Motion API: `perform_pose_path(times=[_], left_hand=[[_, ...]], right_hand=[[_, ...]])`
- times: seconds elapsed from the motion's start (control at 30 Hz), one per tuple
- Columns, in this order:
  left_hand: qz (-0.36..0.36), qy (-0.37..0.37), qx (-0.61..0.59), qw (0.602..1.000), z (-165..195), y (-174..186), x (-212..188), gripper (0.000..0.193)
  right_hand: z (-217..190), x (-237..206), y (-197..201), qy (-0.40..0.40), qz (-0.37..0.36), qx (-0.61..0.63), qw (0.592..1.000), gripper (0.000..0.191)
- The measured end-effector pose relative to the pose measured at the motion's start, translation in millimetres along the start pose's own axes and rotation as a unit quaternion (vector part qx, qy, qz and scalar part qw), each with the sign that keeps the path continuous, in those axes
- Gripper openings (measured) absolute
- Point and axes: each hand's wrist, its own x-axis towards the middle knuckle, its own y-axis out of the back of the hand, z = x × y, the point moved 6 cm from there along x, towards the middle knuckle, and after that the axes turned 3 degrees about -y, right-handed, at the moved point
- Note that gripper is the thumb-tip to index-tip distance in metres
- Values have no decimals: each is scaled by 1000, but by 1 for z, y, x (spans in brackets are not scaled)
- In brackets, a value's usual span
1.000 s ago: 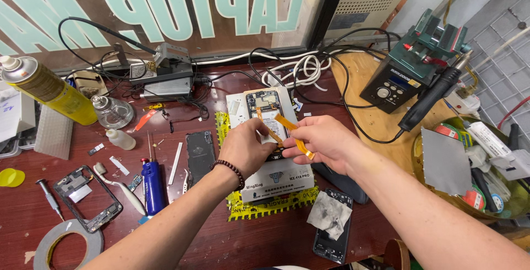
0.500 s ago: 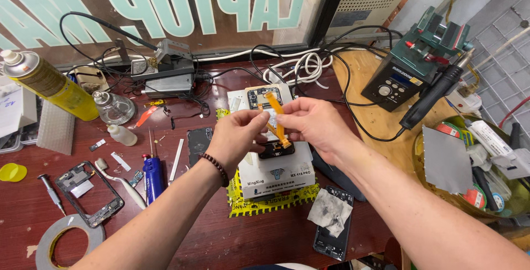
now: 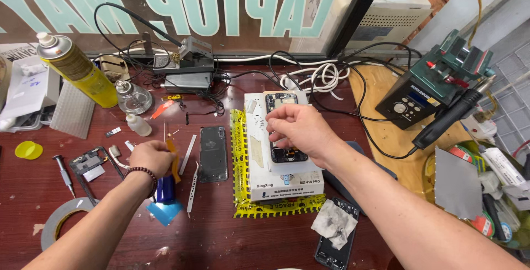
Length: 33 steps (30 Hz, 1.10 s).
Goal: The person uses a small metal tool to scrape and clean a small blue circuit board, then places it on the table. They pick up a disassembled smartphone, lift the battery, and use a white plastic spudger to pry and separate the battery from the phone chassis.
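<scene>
On the white block point(image 3: 284, 179) | phone point(image 3: 284, 129) lies lengthwise, pointing away | right hand point(image 3: 295, 129) pinches it | left hand point(image 3: 150, 158) has moved left, gripping orange tool point(image 3: 173, 159) beside blue bottle point(image 3: 164, 189)

You work in bright, even daylight; the window point(image 3: 165, 5) glass ahead is dim and reflective. Shadows under your arms on the desk point(image 3: 221, 237) are soft and short. The picture is sharp throughout, though wide-angle distortion bends the edges, stretching your forearms at the bottom corners.
</scene>
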Motion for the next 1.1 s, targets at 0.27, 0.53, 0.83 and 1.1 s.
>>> perform_pose_path(times=[0.27, 0.53, 0.83, 1.1], left_hand=[[-50, -35, 262, 963, -10, -34, 11, 23], [-1, -171, 396, 902, 44, -54, 21, 35], [8, -127, 400, 908, 44, -74, 28, 49], [-22, -123, 390, 912, 44, -70, 35, 49]], right_hand=[[8, -5, 13, -8, 4, 15, 1000, 21], [17, -30, 71, -8, 85, 49, 995, 20], [41, -53, 109, -10, 139, 107, 984, 19], [52, -56, 112, -24, 151, 114, 982, 20]])
